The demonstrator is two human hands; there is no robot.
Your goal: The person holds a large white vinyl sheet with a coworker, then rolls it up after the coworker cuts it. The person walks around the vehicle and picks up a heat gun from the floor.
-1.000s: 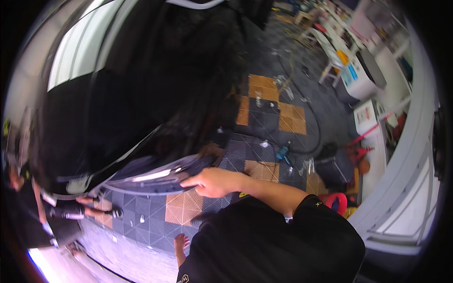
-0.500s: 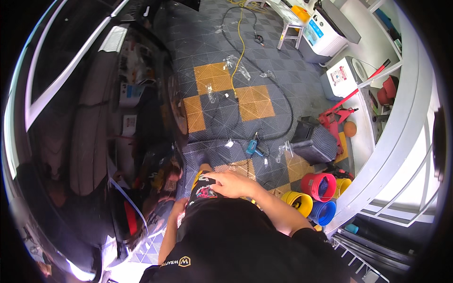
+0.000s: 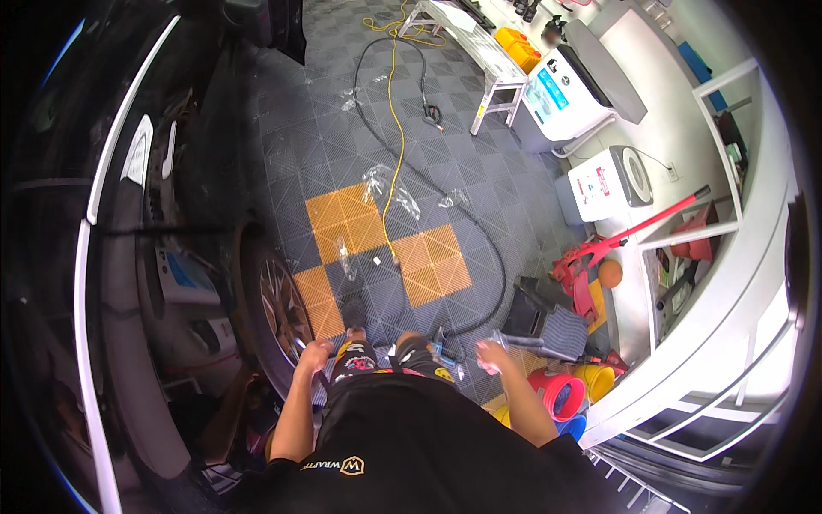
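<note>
My left hand point(image 3: 315, 355) is beside my thigh, close to the wheel point(image 3: 281, 308) of a glossy black car. Its fingers are curled closed, and whatever they might hold is hidden. Out to the right, my right hand point(image 3: 491, 355) hangs in the air with loosely curled fingers and no object showing in them. It is nearest to a dark stool-like box point(image 3: 548, 325) and a red bucket point(image 3: 558, 394). Between the hands are my legs in patterned black shorts point(image 3: 356, 358). A teal power tool point(image 3: 437, 344) lies on the floor, partly hidden by my leg.
The car's dark side panel point(image 3: 163, 360) fills the left. A black hose point(image 3: 500, 265) and yellow cord point(image 3: 396, 154) cross the tiled floor, among crumpled clear plastic scraps point(image 3: 402, 195). A red floor jack point(image 3: 574, 274), yellow bucket point(image 3: 597, 379) and metal step bench point(image 3: 488, 68) stand to the right.
My right hand has lifted off my thigh and swung out to the right. My left hand has come forward. The view has shifted, bringing the car's wheel into sight ahead on the left.
</note>
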